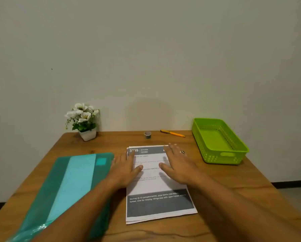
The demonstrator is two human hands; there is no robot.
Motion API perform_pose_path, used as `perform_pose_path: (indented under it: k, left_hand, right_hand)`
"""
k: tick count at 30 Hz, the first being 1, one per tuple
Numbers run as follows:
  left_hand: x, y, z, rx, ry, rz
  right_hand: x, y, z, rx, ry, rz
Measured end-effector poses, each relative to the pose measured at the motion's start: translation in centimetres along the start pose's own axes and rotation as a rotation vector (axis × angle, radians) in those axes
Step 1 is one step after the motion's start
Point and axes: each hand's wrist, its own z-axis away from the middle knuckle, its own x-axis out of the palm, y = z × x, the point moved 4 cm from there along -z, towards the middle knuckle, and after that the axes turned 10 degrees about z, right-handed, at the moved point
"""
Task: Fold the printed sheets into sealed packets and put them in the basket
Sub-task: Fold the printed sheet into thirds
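Note:
A small stack of printed sheets (155,187) lies flat in the middle of the wooden table, with grey header and footer bands. My left hand (126,169) rests palm down on the stack's left edge, fingers spread. Flat on the upper right part of the top sheet lies my right hand (176,163), with a ring on one finger. Neither hand grips anything. A lime green perforated basket (233,151) stands empty at the right rear of the table.
A teal plastic folder (72,186) lies to the left of the sheets. Near the wall stand a white pot of artificial flowers (84,119), a small tape roll (147,135) and an orange pen (173,133). The wooden table (224,189) ends at the wall.

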Motion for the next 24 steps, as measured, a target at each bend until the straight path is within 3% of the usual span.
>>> perform_pose_path:
  k: [4, 11, 17, 21, 24]
  left_hand:
    - [2.2, -0.6, -1.0, -0.003, -0.072, -0.018]
    - [3.6, -0.6, -1.5, 0.081, 0.009, -0.168]
    - [4.4, -1.0, -1.7, 0.083, 0.026, -0.215]
    - [4.6, -1.3, -1.9, 0.084, 0.043, -0.229]
    - [4.6, -1.1, -1.8, 0.095, 0.033, -0.225]
  right_hand:
    - [3.0, 0.8, -1.0, 0.074, -0.091, -0.098]
    - [6.6, 1.4, -1.2, 0.055, -0.111, -0.036]
    - [7.4, -3.8, 0.4, -0.3, -0.068, 0.039]
    - [7.7, -3.2, -0.3, -0.356, -0.122, 0.06]
    - [7.3, 1.1, -3.1, -0.229, -0.182, 0.076]
